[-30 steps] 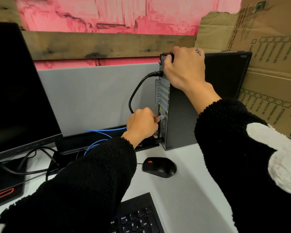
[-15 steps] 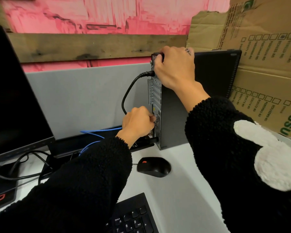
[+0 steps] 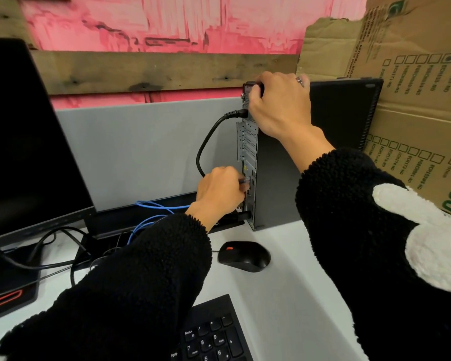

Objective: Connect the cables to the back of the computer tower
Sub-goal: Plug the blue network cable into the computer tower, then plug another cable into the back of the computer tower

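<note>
- The computer tower (image 3: 284, 178) stands upright on the white tabletop (image 3: 284, 295), its perforated back panel turned toward the grey divider (image 3: 141, 147).
- The right hand (image 3: 279, 105) sits on the tower's top rear corner, fingers (image 3: 261, 86) curled over the edge and gripping it.
- The left hand (image 3: 219, 191) is at the lower part of the tower's back panel, fingers bunched together and pinching the plug of the blue cable (image 3: 151, 209) against the ports there; whether the plug is seated I cannot tell.
- The blue cable trails away from the tower, looping down behind the left sleeve.
- A black power cable (image 3: 203, 147) is plugged in near the top of the tower's back and hangs in a curve down beside the left hand.
- A black mouse (image 3: 244, 255) lies on the tabletop just in front of the tower.
- A black keyboard (image 3: 214, 334) lies nearer still.
- A dark monitor (image 3: 29, 142) stands well away from the tower, past the cables.
- Brown cardboard (image 3: 414, 100) leans behind the tower.
</note>
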Available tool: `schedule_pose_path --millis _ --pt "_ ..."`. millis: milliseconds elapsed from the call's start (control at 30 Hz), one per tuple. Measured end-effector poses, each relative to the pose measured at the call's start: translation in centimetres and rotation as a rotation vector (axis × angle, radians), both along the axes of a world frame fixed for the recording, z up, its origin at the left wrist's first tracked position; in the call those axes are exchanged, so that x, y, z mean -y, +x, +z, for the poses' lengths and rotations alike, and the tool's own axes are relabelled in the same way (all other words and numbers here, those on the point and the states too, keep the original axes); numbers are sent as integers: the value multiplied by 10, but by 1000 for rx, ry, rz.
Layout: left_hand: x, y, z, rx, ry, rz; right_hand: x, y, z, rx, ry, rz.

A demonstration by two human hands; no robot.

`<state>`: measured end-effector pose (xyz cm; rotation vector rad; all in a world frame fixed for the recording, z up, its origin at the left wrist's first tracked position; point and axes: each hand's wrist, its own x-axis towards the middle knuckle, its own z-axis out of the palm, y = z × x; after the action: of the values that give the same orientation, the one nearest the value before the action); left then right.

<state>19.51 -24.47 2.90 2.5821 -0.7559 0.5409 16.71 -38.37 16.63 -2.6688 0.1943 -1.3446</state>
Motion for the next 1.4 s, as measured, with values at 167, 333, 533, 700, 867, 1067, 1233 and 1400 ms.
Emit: schedule_pose_path --millis 167,333,533,700,867,1067,1233,1400 --pt "-23 -10 0 92 -97 15 -1 -5 -1 -44 22 40" --pt "-58 -18 8 -6 -123 69 -18 -21 -16 90 35 112" --pt "-102 -26 10 -230 11 149 -68 -54 -85 93 7 309" --pt "-161 -29 -9 -249 -130 197 -99 -76 -148 -374 160 480" --pt "-213 -46 -31 -71 -227 297 -128 -85 -182 -698 162 569" --pt "-238 -68 -41 -532 152 293 -172 -83 -183 -887 97 671" --pt "-251 -75 -50 -580 126 266 -190 -86 -191 -977 -34 606" --pt "-260 -69 -46 -532 107 221 -190 -87 -189 -899 -202 538"
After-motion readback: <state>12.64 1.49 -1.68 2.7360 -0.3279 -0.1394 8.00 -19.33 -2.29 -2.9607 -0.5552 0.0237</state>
